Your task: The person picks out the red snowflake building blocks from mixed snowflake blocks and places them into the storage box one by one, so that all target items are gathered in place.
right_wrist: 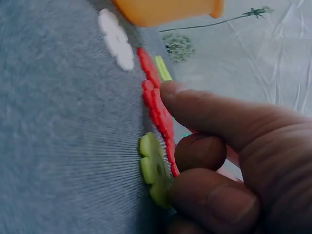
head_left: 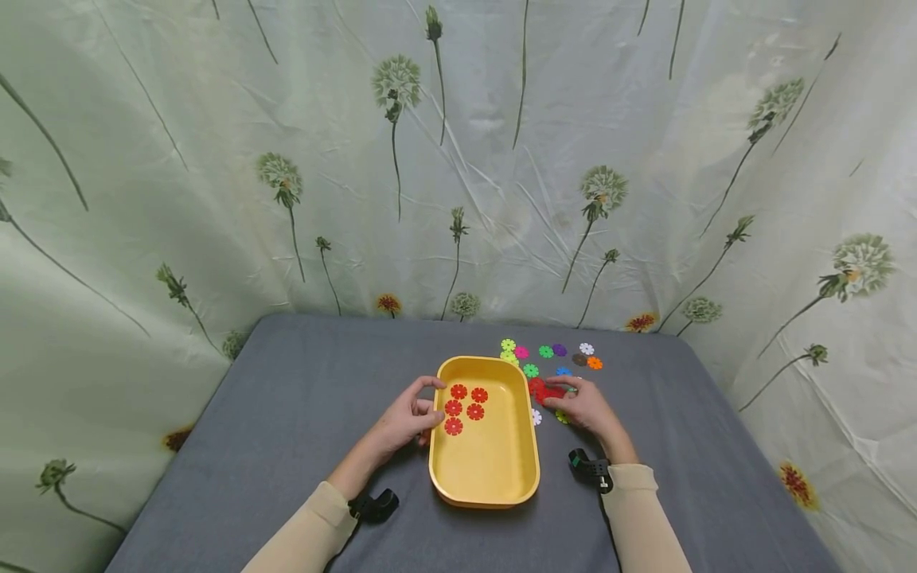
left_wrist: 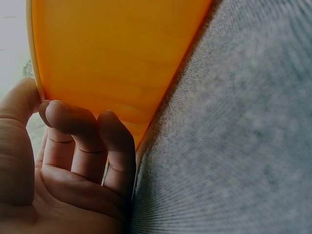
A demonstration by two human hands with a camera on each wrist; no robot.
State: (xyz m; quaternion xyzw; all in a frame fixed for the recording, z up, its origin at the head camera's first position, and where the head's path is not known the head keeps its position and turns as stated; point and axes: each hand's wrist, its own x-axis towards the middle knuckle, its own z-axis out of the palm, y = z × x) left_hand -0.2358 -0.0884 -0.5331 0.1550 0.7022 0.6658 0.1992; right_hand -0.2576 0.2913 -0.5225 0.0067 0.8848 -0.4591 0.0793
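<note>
A yellow plastic tray (head_left: 497,461) stands on the grey surface, with several red flower-shaped discs (head_left: 475,411) lying inside at its left. My left hand (head_left: 403,418) holds the tray's left side. In the left wrist view, its thumb and curled fingers (left_wrist: 73,122) meet at the tray's edge and wall. Right of the tray, my right hand (head_left: 583,404) reaches over a group of red flower discs (head_left: 537,387). Thumb and index finger are spread around them, and the thumb tip touches or nearly touches a red disc (right_wrist: 161,109). A yellow-green disc (right_wrist: 155,170) lies beside the curled fingers.
Loose flower discs in several colours lie behind and around the right hand, among them a green one (head_left: 531,370), an orange one (head_left: 595,363) and a white one (head_left: 587,348). A curtain with a dandelion print (head_left: 458,159) hangs behind the grey surface (head_left: 301,414).
</note>
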